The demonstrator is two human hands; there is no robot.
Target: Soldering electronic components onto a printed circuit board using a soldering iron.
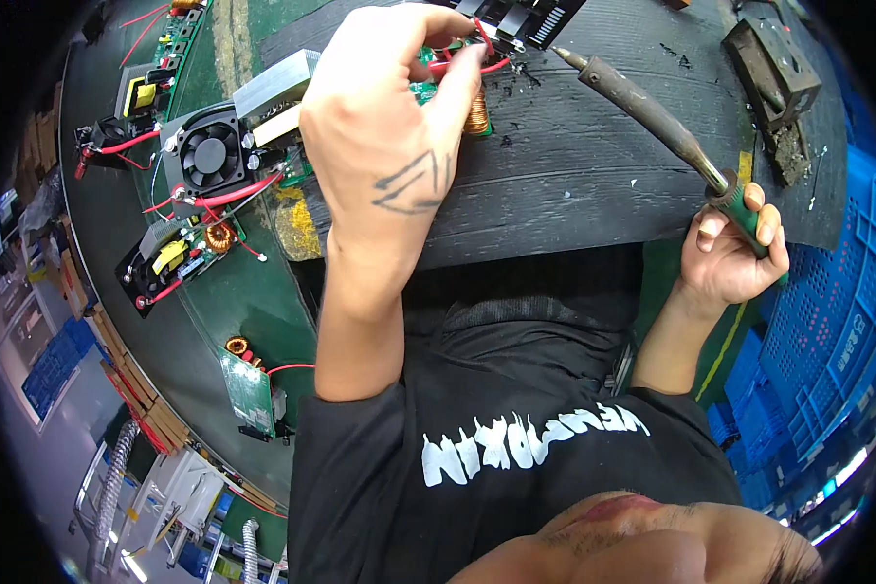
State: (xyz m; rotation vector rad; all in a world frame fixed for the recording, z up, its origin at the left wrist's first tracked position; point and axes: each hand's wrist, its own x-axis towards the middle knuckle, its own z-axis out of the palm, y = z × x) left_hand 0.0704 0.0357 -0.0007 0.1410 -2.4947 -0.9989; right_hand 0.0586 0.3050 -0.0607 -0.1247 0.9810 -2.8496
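Note:
My left hand (384, 127) reaches over the bench with its thumb and fingers pinched on a red wire (496, 66). That wire belongs to a green circuit board with a copper coil (478, 115), mostly covered by my hand. A black metal part with slots (545, 21) sits at the board's far end. In my right hand (725, 258) is a soldering iron (647, 109), gripped by its green handle. Its tip points left toward the board and stays a short way from the black part.
Several circuit assemblies stand at the left, one with a black fan (208, 154). A lone green board (247, 391) lies nearer. At the far right is a worn metal box (771, 70), beside blue crates (818, 311). Dark scraps litter the black bench top (594, 180).

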